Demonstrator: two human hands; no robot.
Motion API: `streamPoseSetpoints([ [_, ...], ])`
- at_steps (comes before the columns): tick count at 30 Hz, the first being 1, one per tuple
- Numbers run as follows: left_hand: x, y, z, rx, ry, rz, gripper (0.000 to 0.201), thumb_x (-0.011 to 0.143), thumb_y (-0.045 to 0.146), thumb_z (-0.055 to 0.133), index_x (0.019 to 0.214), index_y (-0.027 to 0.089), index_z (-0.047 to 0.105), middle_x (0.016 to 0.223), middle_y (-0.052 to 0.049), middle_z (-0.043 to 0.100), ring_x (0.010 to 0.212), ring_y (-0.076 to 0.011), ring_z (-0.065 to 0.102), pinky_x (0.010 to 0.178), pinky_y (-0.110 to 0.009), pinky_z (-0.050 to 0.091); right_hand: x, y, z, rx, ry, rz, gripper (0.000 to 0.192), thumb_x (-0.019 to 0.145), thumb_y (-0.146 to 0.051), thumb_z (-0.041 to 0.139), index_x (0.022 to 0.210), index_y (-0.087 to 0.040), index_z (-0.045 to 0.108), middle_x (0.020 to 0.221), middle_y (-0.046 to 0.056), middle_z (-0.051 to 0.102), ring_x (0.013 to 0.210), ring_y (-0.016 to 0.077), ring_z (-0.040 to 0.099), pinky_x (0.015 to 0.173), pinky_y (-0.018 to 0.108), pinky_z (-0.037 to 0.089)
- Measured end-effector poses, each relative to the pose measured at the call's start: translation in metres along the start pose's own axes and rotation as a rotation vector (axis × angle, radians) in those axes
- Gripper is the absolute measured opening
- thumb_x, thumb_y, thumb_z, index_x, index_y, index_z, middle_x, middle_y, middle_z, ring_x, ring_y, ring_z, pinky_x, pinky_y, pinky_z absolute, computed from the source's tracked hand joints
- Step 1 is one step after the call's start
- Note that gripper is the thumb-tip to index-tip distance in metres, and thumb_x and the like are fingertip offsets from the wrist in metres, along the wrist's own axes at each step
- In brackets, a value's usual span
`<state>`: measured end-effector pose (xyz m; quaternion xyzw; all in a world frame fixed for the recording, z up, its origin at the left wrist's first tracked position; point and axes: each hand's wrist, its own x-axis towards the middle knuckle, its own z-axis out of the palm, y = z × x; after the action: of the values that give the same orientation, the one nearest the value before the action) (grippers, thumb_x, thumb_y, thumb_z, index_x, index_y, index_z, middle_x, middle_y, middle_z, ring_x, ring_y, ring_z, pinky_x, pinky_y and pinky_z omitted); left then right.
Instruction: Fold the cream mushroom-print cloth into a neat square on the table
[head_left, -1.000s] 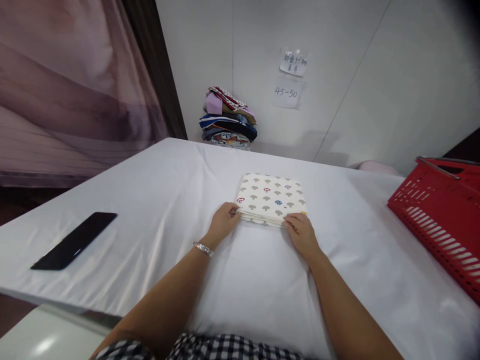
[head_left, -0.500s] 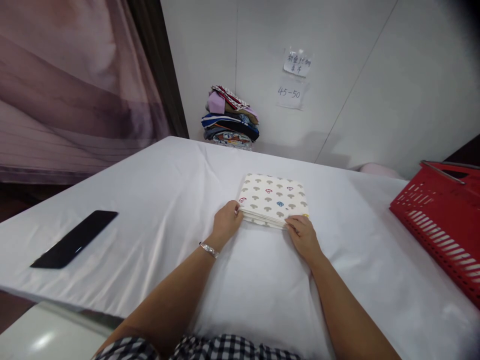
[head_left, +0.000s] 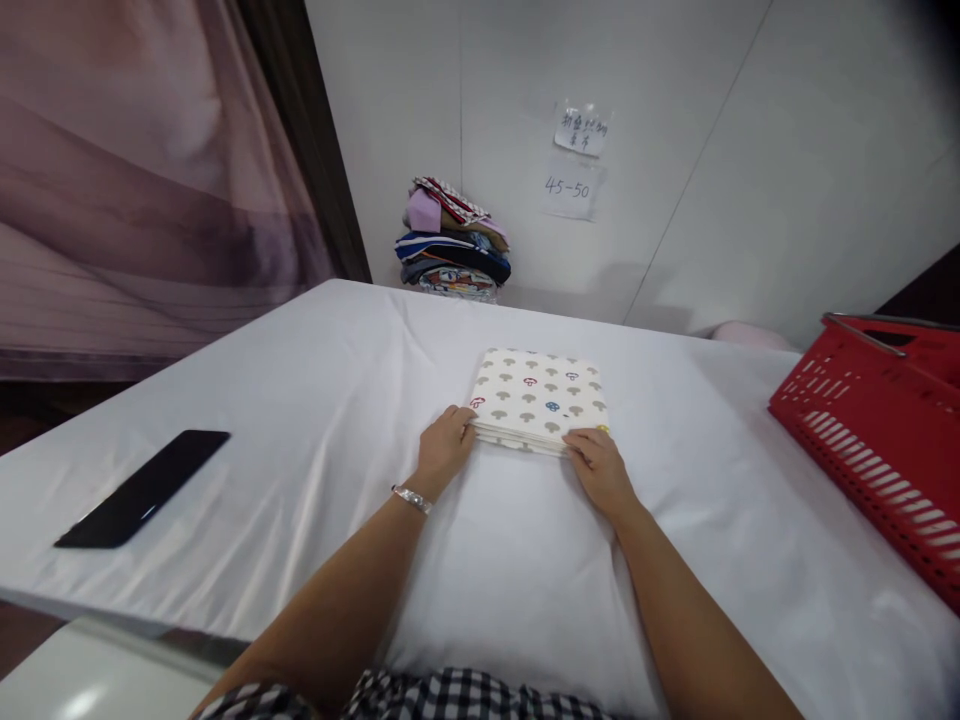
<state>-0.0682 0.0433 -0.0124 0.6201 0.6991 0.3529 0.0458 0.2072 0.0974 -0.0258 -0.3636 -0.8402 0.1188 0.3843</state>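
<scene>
A folded white cloth (head_left: 536, 395) with small grey, red and blue mushroom prints lies flat on the white-covered table (head_left: 517, 560). Its layered folded edge faces me. At the near left corner, my left hand (head_left: 445, 444) pinches the cloth between thumb and fingers; a silver bracelet circles that wrist. My right hand (head_left: 601, 470) grips the near right corner, thumb against the folded edge and fingers on top. The layers inside the fold are mostly hidden.
A red plastic basket (head_left: 877, 430) with a metal handle stands at the right. On the left lies a flat black object (head_left: 146, 490). Beyond the far edge is a stack of folded fabrics (head_left: 454, 240) by the wall, below paper signs (head_left: 571, 190).
The whole view has shifted slightly, so things sit a little further left. Both hands keep their hold on the cloth's near corners.
</scene>
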Motion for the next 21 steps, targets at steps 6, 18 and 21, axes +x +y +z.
streamPoseSetpoints([
  [6, 0.004, -0.005, 0.004, -0.210, -0.025, -0.191, 0.016, 0.076, 0.017, 0.050, 0.083, 0.024, 0.062, 0.082, 0.002, 0.063, 0.075, -0.0154, 0.058, 0.069, -0.029, 0.045, 0.000, 0.001, 0.001, -0.014, 0.004, -0.015, 0.026, 0.085, -0.015, 0.049, 0.100, -0.024, 0.067, 0.100, 0.006, 0.064, 0.094, 0.0224, 0.056, 0.085, 0.043, 0.046],
  [18, -0.001, -0.007, -0.010, -0.070, -0.123, -0.002, 0.023, 0.085, 0.025, 0.046, 0.100, 0.026, 0.064, 0.097, 0.002, 0.061, 0.075, -0.0121, 0.058, 0.071, -0.026, 0.046, 0.000, 0.002, 0.001, -0.028, 0.006, 0.009, 0.026, 0.084, -0.016, 0.048, 0.099, -0.023, 0.067, 0.100, 0.006, 0.065, 0.095, 0.0218, 0.057, 0.085, 0.042, 0.046],
  [21, -0.002, -0.006, -0.011, -0.013, -0.101, 0.064, 0.024, 0.086, 0.026, 0.046, 0.103, 0.026, 0.063, 0.106, 0.000, 0.059, 0.085, -0.0135, 0.059, 0.074, -0.026, 0.047, 0.000, 0.002, 0.001, -0.031, 0.008, 0.012, 0.026, 0.084, -0.016, 0.048, 0.099, -0.024, 0.068, 0.100, 0.006, 0.065, 0.095, 0.0219, 0.057, 0.086, 0.042, 0.046],
])
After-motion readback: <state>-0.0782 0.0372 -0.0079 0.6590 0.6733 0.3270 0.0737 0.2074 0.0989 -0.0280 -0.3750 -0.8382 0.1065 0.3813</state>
